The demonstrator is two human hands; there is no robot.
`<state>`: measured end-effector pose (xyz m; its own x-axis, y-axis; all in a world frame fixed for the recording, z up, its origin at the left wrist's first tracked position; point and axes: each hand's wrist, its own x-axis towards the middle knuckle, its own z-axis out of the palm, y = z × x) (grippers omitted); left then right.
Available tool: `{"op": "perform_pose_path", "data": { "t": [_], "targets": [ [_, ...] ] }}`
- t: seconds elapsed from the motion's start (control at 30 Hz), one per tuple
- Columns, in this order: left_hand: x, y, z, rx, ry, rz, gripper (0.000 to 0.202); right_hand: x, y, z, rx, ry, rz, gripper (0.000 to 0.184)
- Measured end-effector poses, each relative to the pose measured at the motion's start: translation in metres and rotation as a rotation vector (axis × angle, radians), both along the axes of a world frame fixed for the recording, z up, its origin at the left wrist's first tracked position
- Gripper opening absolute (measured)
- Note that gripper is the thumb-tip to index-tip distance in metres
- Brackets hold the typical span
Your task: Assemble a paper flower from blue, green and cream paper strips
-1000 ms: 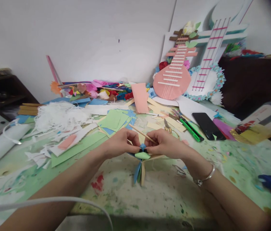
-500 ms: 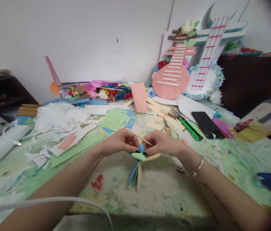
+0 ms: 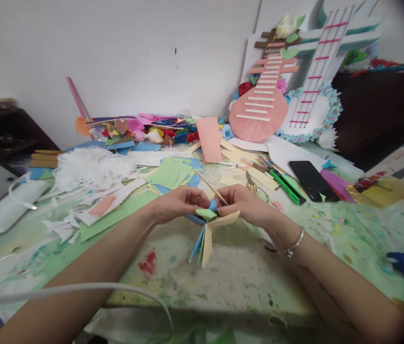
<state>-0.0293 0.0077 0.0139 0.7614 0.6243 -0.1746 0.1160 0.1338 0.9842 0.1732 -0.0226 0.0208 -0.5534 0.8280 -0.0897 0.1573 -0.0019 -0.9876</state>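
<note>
Between my hands is a paper flower (image 3: 207, 224) of folded blue, green and cream strips, held above the front of the table. My left hand (image 3: 178, 204) is closed, pinching the flower's left side near its green and blue folds. With fingers closed, my right hand (image 3: 243, 203) grips its right side and also holds a thin wooden stick (image 3: 211, 186), which slants up to the left. Cream, green and blue strips hang down below the fingers. The fingertips are partly hidden behind the paper.
Green paper sheets (image 3: 171, 172), scissors (image 3: 252, 184), a green utility knife (image 3: 286, 186) and a black phone (image 3: 311, 180) lie beyond my hands. A pile of white string (image 3: 92, 169) is at left. Paper instruments (image 3: 259, 114) lean on the wall. A white cable (image 3: 116, 286) crosses in front.
The view has tilted slightly, so the hands and flower sit a bit higher. The flower has turned, and the stick now shows at a steeper slant, clear of my left fingers.
</note>
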Motion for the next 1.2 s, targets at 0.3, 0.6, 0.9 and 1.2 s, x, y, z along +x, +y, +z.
{"op": "perform_pose_path", "data": {
  "t": [0.3, 0.6, 0.9, 1.2],
  "targets": [
    [0.005, -0.003, 0.004, -0.136, -0.305, 0.254, 0.046, 0.012, 0.014, -0.009, -0.054, 0.175, -0.212, 0.014],
    [0.014, -0.009, -0.008, -0.263, -0.193, 0.088, 0.035, 0.009, 0.013, -0.008, 0.000, 0.276, -0.285, 0.018],
    [0.018, -0.012, -0.011, -0.080, -0.266, 0.014, 0.034, 0.001, 0.008, -0.008, 0.018, 0.384, -0.452, 0.024],
    [0.017, -0.011, -0.010, -0.138, -0.260, 0.022, 0.024, -0.001, 0.008, -0.009, 0.222, 0.232, -0.434, 0.024]
  ]
}}
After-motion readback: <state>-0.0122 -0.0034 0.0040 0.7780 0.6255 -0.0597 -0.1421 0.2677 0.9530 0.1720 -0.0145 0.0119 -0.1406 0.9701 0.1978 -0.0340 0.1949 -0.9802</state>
